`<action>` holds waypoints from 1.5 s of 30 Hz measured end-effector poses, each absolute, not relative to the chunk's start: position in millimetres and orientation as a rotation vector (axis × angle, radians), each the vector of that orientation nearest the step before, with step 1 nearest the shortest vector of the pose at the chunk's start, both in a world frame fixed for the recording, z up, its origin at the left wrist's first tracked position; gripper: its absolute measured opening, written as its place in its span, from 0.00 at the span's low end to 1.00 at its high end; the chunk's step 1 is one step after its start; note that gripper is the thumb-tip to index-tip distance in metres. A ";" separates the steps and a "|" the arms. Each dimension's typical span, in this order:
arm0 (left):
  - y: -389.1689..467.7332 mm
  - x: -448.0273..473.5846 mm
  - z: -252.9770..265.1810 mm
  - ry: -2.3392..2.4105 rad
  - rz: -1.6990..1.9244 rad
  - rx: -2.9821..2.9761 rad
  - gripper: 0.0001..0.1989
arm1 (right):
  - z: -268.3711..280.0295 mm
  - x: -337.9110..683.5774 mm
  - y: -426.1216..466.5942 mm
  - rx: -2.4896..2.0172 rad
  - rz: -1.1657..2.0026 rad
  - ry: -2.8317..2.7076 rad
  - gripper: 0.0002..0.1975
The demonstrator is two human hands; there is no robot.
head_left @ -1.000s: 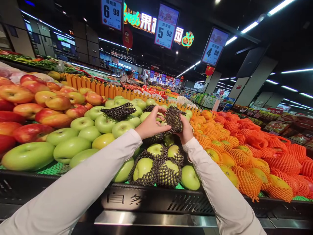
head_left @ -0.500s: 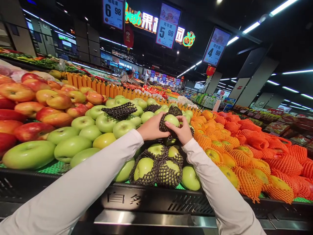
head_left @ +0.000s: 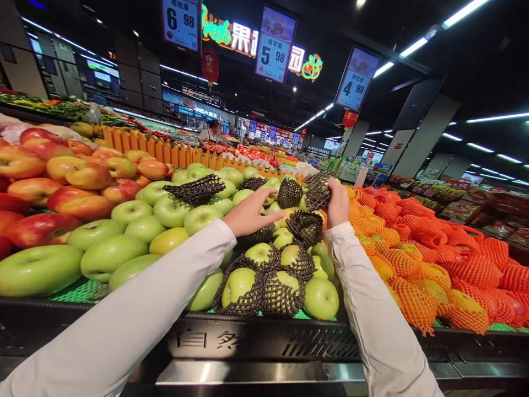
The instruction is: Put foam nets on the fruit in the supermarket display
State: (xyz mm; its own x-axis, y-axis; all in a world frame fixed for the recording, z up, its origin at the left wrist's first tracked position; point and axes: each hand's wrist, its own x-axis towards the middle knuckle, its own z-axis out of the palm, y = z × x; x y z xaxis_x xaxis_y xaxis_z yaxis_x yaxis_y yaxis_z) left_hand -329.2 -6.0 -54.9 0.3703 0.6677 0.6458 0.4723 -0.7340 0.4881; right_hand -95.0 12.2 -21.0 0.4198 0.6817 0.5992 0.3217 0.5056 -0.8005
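My right hand (head_left: 339,201) is closed on a green apple in a black foam net (head_left: 317,190), blurred by motion, at the right side of the green apple pile. My left hand (head_left: 253,214) hovers over the pile, thumb and fingers apart, with nothing in it. Between the hands lie an empty-looking black foam net (head_left: 306,227) and, farther back, a netted apple (head_left: 290,193). Nearer me, several green apples in black nets (head_left: 264,284) sit close together, with a bare green apple (head_left: 321,299) at their right. Another black net (head_left: 196,188) lies flattened on bare green apples (head_left: 136,256).
Red-yellow apples (head_left: 82,176) are heaped at the left. Oranges in orange nets (head_left: 417,303) and fruit in red nets (head_left: 475,248) fill the right. A black display edge (head_left: 264,339) runs along the front, an orange picket divider (head_left: 165,153) behind. Another person (head_left: 212,134) stands farther back.
Both hands were around the netted apple; my left hand has let go and opened. My right hand has moved right with the apple. The view has shifted slightly.
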 end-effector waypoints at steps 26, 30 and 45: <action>5.6 -335.9 -57.8 1.230 1.286 2.476 0.20 | -57.0 -37.9 72.8 -1.839 -0.046 -1.431 0.37; 7.1 -339.5 -55.6 1.346 1.353 2.435 0.16 | -31.0 -60.1 34.2 -1.627 -0.262 -1.606 0.26; 5.6 -336.8 -55.7 1.406 1.114 2.535 0.20 | -32.7 -88.6 2.0 -1.975 0.143 -2.221 0.44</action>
